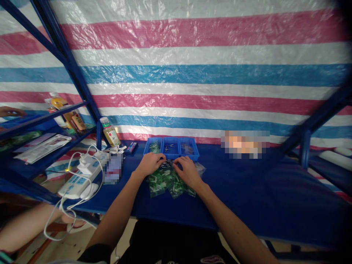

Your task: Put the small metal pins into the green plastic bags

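Note:
On the blue table, my left hand (150,163) and my right hand (188,171) rest on either side of a small pile of dark, thin pieces (167,164). The fingers of both hands curl inward at the pile's edges; anything between the fingertips is too small to make out. Clear bags of green and white pieces (161,182) lie below the pile, partly under my right hand. Just behind my hands stands a blue tray (162,147) with three compartments: green pieces at left, a few thin pieces in the middle, clear-looking bits at right.
A white power strip (79,179) with looped cables lies at the left, near a blurred flat item (113,168) and a bottle (110,132). Blue frame posts stand at both sides. Another person's hand (11,111) shows at far left.

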Motion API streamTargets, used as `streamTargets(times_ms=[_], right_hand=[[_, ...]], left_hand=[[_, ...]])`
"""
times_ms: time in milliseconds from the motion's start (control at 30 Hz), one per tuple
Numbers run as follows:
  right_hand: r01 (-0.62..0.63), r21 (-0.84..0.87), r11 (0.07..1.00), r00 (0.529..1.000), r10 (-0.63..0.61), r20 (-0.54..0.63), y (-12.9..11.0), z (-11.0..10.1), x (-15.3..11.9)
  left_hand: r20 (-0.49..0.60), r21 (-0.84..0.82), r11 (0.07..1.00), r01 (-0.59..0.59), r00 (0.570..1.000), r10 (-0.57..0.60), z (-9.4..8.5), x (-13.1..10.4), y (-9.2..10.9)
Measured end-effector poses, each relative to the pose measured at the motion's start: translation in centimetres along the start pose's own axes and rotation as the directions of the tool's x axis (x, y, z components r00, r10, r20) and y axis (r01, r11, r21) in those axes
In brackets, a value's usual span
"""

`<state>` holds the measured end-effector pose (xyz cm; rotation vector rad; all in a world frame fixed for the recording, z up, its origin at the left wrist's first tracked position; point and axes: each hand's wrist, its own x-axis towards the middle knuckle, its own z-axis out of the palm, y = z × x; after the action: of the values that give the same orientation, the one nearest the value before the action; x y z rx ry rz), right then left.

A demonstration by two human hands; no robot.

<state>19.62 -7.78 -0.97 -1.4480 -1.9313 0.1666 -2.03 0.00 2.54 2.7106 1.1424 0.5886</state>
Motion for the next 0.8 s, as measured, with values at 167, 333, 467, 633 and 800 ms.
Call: streamTargets(times_ms=[167,333,467,633,800], right_hand=[[0.013,0.029,1.000,1.000,-0.012,-0.027,0.0,0.0,0.1],[0.027,0.027,0.999,0.999,-0.026,-0.023,0.2,0.0,0.2],[0.009,0.022,1.000,1.000,-0.008,-0.027,0.1,-0.1,0.1],[-0.009,0.026,1.000,0.999,0.010,-0.051,-0.2,-0.2,0.1],[0.004,0.050,0.999,0.998,-0.001,-0.057,-0.3,0.0,0.1]], left_hand=[[0.007,-0.066,0.997,-0.035,0.999,0.035,0.0,0.0,1.4],[0.014,-0.100,0.994,-0.037,0.999,0.039,0.3,0.0,2.0],[-0.003,-0.094,0.995,-0.035,0.999,0.035,0.6,-0.1,1.9],[0.009,-0.118,0.991,-0.068,0.998,0.070,0.8,-0.1,2.1],[0.034,-0.129,0.989,-0.078,0.996,0.083,0.9,0.0,2.1]])
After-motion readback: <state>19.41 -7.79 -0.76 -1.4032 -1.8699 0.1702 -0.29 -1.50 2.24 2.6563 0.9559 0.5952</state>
